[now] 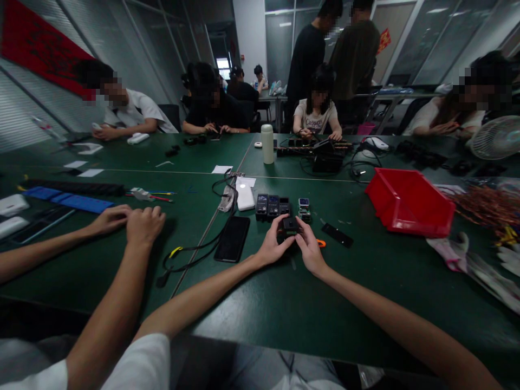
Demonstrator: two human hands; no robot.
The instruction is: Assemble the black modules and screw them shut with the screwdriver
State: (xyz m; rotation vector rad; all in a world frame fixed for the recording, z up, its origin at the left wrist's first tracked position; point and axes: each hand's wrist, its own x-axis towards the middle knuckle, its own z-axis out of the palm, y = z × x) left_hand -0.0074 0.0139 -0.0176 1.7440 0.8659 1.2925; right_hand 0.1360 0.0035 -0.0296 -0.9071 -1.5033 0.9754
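Between both my hands is a small black box-shaped device [290, 225] with a green strip on its near face. My left hand [271, 245] grips its left side, and my right hand [311, 249] closes on its right side. Just beyond my fingers stands a row of similar black modules [268, 206]. To their right sits a small module with exposed green circuit boards [304, 209]. A flat black plate [338, 234] lies right of my right hand, and an orange-handled tool [320, 244] is partly hidden behind that hand.
A black phone [232, 239], a black cable [190, 264] and a white device [245, 196] lie to the left. On the right stands a red bin [410, 214], near gloves [450, 254] and copper wire [487, 206]. A co-worker's hands [144, 225] rest at left; a bottle [267, 144] stands ahead.
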